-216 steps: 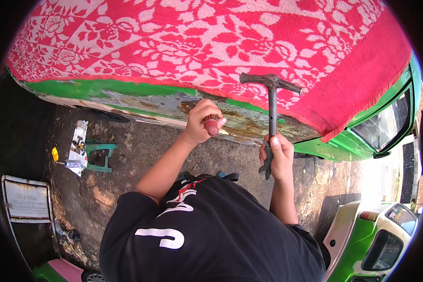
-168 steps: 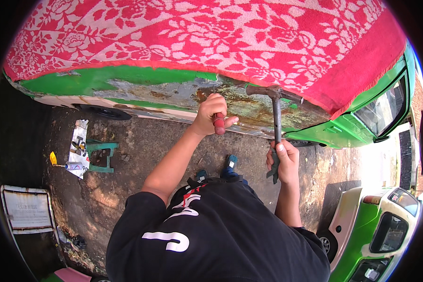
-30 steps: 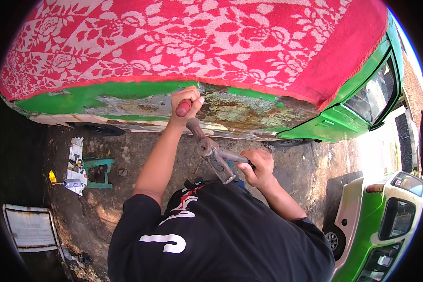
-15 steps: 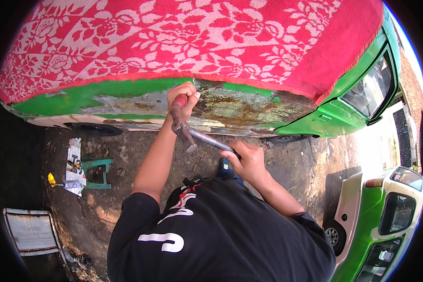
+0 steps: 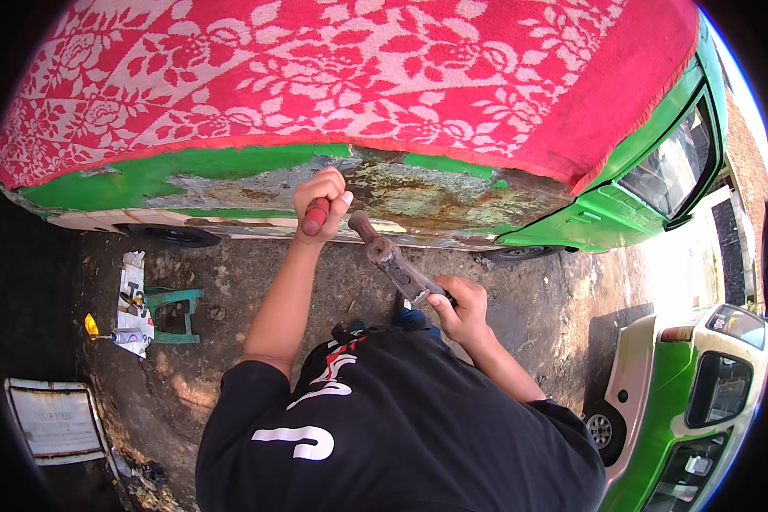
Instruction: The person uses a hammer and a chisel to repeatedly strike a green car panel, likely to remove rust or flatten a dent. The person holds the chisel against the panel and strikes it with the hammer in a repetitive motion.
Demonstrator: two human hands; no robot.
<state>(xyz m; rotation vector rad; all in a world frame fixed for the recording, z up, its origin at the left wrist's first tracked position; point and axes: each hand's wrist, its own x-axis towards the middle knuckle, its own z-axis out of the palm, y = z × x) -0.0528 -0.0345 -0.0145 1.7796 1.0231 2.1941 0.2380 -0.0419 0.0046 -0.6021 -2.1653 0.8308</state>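
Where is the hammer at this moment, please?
In the head view, the hammer is near the middle, gripped in the right hand, to the right of and apart from the red handle in the left hand.

The head camera is sitting up on the person's head and is looking down and forward. The black shirt is filling the bottom, very close. The left hand and the right hand are showing near the middle, and the ground is lying farther below. The wide lens is bending straight edges near its round, dark rim.
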